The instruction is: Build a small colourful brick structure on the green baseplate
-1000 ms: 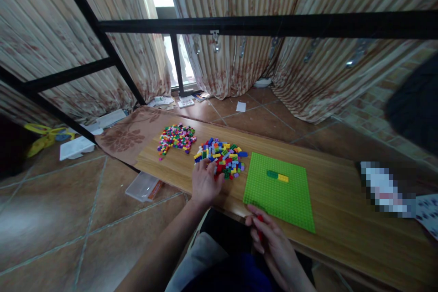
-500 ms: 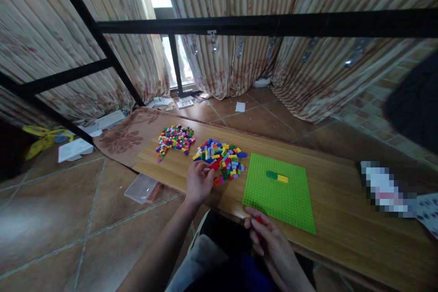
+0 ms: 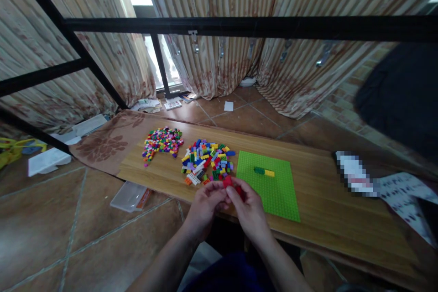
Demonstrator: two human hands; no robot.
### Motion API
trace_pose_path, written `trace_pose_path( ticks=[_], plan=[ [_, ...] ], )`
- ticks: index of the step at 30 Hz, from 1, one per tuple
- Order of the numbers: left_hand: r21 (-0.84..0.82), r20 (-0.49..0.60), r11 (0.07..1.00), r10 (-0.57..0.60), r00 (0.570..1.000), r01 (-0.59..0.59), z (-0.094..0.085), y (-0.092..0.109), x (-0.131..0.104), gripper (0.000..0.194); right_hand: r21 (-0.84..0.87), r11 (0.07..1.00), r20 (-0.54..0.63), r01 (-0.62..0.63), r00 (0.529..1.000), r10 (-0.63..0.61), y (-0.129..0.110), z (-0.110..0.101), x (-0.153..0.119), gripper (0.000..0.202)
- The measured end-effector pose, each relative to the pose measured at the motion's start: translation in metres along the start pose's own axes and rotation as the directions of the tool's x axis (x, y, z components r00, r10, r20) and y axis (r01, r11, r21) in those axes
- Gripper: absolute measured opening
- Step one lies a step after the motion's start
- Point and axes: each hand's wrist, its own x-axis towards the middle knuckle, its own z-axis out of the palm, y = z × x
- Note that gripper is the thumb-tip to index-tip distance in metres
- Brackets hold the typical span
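My left hand and my right hand meet at the front edge of the table, fingertips close together. Between them a red toy brick is pinched. More red shows among my right fingers; whether it is a separate brick I cannot tell. Just beyond the hands lies a heap of mixed-colour building bricks. To the right rests a bright green studded baseplate, bearing a dark green brick and a yellow brick end to end.
A pile of smaller colourful pieces sits farther left on the wooden table. A brown patterned cloth covers the left end. A clear plastic box is on the floor. Printed sheets lie at right, and a black metal frame crosses behind.
My left hand has come back from the brick heap with a red brick, and my right hand has risen to meet it. The camera view has turned slightly right.
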Motion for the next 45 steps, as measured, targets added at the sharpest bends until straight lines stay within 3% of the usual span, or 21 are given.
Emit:
trace_pose_path(
  ticks=[7, 12, 20, 24, 27, 30, 34, 37, 41, 45],
  plan=[
    [0.156, 0.070, 0.988, -0.013, 0.997, 0.002, 0.001, -0.010, -0.007, 0.029, 0.010, 0.998, -0.014, -0.059, 0.998, 0.059, 0.015, -0.008, -0.021, 0.032],
    [0.357, 0.198, 0.930, 0.020, 0.980, -0.091, -0.003, -0.018, -0.006, 0.031, 0.077, 0.991, 0.082, -0.112, 0.991, 0.106, 0.019, -0.019, -0.033, 0.033],
    [0.725, 0.294, 0.636, 0.062, 0.954, -0.265, -0.002, -0.021, -0.015, 0.029, 0.065, 0.985, 0.243, -0.157, 0.960, 0.137, 0.009, -0.043, -0.044, 0.023],
    [0.784, 0.264, 0.547, 0.133, 0.955, -0.293, -0.007, -0.012, -0.010, 0.028, 0.033, 0.986, 0.163, -0.164, 0.974, 0.157, 0.018, -0.052, -0.045, 0.020],
    [0.865, 0.196, 0.400, 0.288, 0.937, -0.303, -0.018, 0.002, 0.006, 0.026, 0.126, 0.958, 0.032, -0.259, 0.966, 0.257, 0.023, -0.058, -0.040, 0.030],
    [0.958, 0.166, 0.135, 0.454, 0.875, -0.251, -0.031, 0.018, 0.027, 0.026, 0.274, 0.902, -0.031, -0.334, 0.934, 0.356, 0.019, -0.065, -0.032, 0.043],
    [0.980, 0.196, -0.147, 0.534, 0.823, -0.137, -0.039, 0.032, 0.054, 0.027, 0.386, 0.867, -0.027, -0.315, 0.936, 0.351, 0.011, -0.069, -0.020, 0.046],
    [0.955, 0.215, -0.291, 0.531, 0.820, -0.062, -0.040, 0.034, 0.068, 0.023, 0.417, 0.853, 0.009, -0.314, 0.940, 0.341, 0.011, -0.067, -0.013, 0.042],
    [0.941, 0.216, -0.337, 0.487, 0.846, -0.047, -0.041, 0.032, 0.077, 0.016, 0.364, 0.883, 0.049, -0.297, 0.953, 0.300, 0.011, -0.055, 0.002, 0.038],
    [0.966, 0.217, -0.238, 0.515, 0.829, -0.104, -0.045, 0.029, 0.076, 0.015, 0.205, 0.940, 0.053, -0.273, 0.962, 0.268, 0.017, -0.029, 0.027, 0.034]
  ],
)
